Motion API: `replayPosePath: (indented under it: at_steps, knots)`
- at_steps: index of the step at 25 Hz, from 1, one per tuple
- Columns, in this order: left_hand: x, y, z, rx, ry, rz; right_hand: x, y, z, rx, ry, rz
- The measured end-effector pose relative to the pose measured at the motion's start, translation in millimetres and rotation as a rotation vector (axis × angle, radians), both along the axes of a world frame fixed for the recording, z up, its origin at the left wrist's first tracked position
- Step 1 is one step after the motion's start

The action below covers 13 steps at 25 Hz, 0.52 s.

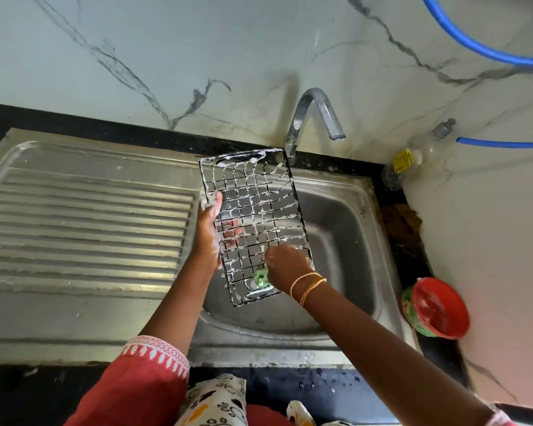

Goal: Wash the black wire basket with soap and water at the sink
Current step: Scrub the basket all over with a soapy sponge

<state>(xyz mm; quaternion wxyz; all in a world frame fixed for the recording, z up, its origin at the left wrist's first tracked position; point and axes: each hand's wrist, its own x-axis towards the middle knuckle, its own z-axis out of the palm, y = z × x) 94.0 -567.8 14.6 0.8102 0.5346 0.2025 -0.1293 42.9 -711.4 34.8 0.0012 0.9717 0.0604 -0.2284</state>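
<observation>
The black wire basket (253,192) is a flat rectangular grid covered in white soap foam, held tilted over the steel sink bowl (345,229). My left hand (208,232) grips its left edge, thumb on top and fingers showing through the mesh from behind. My right hand (286,264) presses a green scrubber (260,276) against the basket's lower part, near the bottom right corner. The scrubber is partly hidden by my fingers.
The tap (314,115) arches over the bowl's back edge; no water is visible from it. A ribbed steel drainboard (83,216) lies to the left. A clear bottle (413,158) and a red-and-green soap tub (434,309) stand at the right. Blue hoses (474,44) run along the wall.
</observation>
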Motion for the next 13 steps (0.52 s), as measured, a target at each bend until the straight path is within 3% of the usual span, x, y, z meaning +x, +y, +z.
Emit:
replayPosePath:
  at_steps: [3, 5, 7, 11, 13]
  knots:
    - [-1, -4, 0, 0.015, -0.028, 0.006, 2, 15, -3, 0.18, 0.199, -0.07]
    - [-3, -7, -1, -0.041, -0.008, 0.05, 4, 20, -14, 0.248, 0.165, -0.114]
    - [-4, -6, 0, -0.075, 0.007, 0.066, 5, 16, -8, 0.218, 0.076, -0.103]
    - [-2, -11, 8, -0.048, 0.038, 0.201, 14, -1, 5, -0.073, -0.252, -0.118]
    - [8, -19, -9, -0.015, 0.048, 0.311, 13, 9, 5, -0.028, -0.287, -0.142]
